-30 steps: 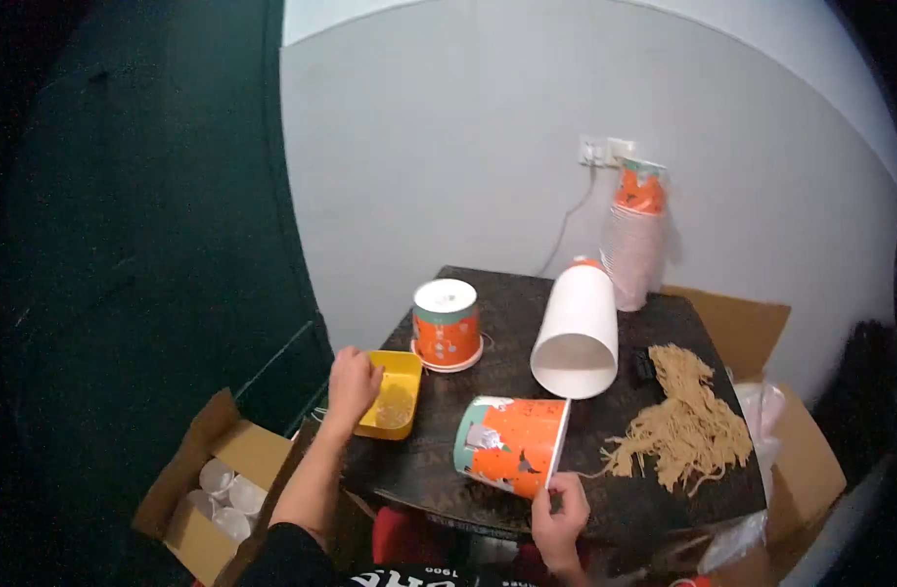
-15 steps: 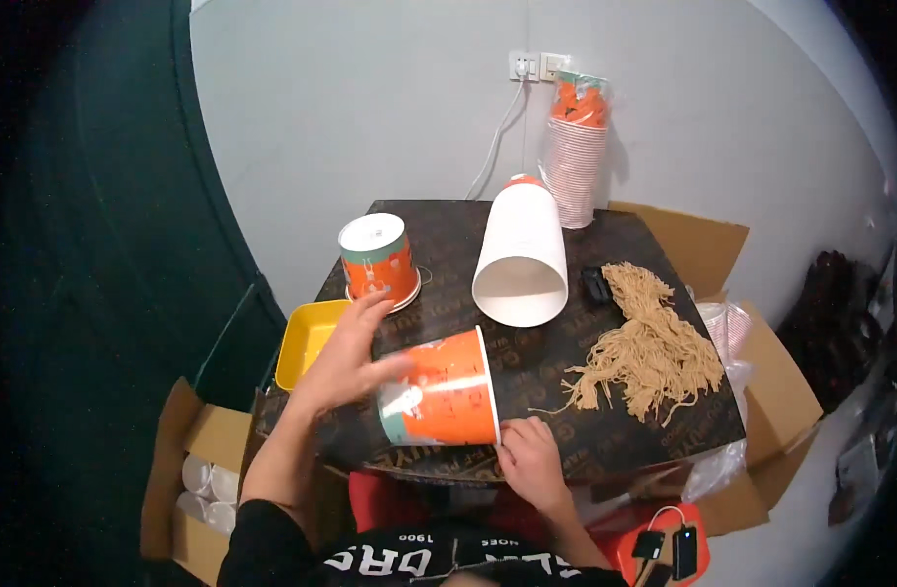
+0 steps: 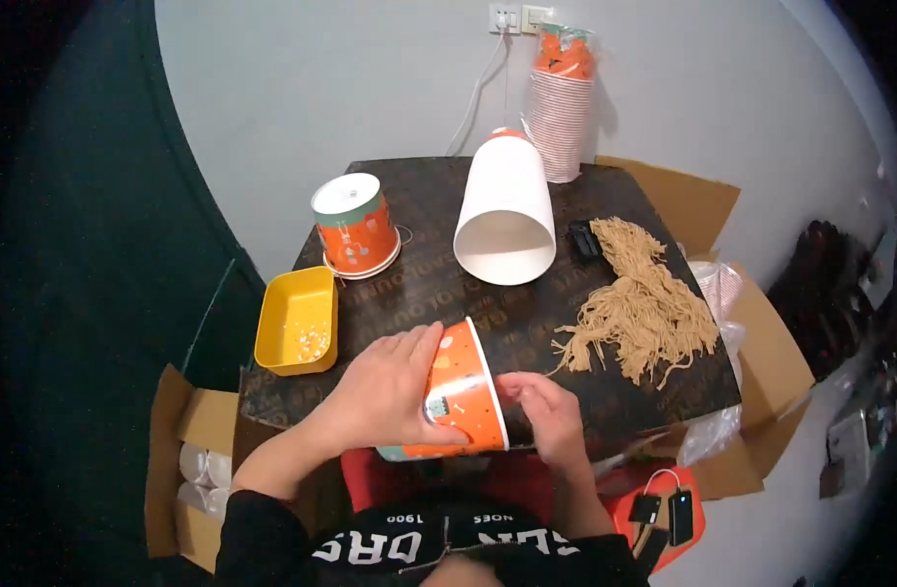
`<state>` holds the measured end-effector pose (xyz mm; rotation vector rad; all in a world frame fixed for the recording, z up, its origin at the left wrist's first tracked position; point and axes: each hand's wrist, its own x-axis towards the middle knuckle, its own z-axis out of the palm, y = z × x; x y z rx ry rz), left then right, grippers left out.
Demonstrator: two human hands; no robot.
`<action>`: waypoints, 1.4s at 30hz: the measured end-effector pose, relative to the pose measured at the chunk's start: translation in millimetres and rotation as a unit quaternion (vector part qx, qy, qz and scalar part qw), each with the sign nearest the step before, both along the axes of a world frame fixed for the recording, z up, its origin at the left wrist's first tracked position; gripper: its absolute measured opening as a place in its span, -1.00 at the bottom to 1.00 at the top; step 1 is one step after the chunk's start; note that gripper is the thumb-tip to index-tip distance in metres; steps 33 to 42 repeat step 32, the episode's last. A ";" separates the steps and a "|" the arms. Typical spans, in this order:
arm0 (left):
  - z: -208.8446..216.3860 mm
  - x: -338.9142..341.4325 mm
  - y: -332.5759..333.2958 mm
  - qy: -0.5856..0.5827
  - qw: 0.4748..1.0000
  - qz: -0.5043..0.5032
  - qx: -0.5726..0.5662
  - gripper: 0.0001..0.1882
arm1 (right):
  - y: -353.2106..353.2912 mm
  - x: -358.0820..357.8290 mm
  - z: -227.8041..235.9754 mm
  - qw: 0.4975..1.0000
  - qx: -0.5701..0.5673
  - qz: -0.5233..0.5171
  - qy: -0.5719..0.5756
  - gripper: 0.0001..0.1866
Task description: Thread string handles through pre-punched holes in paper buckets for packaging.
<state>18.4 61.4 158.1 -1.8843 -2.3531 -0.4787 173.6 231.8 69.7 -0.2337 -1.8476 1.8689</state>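
Observation:
An orange paper bucket (image 3: 465,391) with a green base band and white rim lies on its side at the table's near edge, its mouth turned right. My left hand (image 3: 390,391) is wrapped over its wall, fingers on top and thumb toward me. At the rim, my right hand (image 3: 546,411) has its fingers curled together, the tips by the bucket's mouth. Whatever they pinch, if anything, is too small to make out. To the right lies a bundle of tan strings (image 3: 644,303), with a black object (image 3: 583,240) at its far end.
Upside down at the far left stands another orange bucket (image 3: 356,235), near a yellow tray (image 3: 272,323) with small white bits. A white paper bucket stack (image 3: 507,191) lies mid-table. Wrapped cups (image 3: 561,117) stand by the wall. Cardboard boxes (image 3: 776,342) flank the table (image 3: 419,303).
My left hand has come down from above the bucket and now grasps its wall. The bucket has turned and moved slightly nearer me. My right hand has shifted along the rim, fingers curled.

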 end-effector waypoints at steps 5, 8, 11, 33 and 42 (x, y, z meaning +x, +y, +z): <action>-2.2 10.2 4.8 0.078 0.997 0.024 0.019 0.20 | -10.3 -8.0 0.9 0.991 -0.099 0.057 0.068 -0.65; -8.7 12.1 3.5 0.088 0.995 0.030 0.037 0.20 | -13.1 -11.0 -0.2 0.987 -0.139 0.057 0.051 -0.68; -13.1 14.2 3.5 0.097 0.993 0.029 0.060 0.20 | -15.4 -15.8 -4.1 0.977 -0.194 0.064 0.062 -0.70; -54.3 -7.3 3.3 0.028 0.945 -0.186 0.268 -0.59 | -31.7 -17.5 -10.6 0.985 -0.108 0.058 0.121 -0.81; -54.3 -7.3 3.3 0.028 0.945 -0.186 0.268 -0.59 | -31.7 -17.5 -10.6 0.985 -0.108 0.058 0.121 -0.81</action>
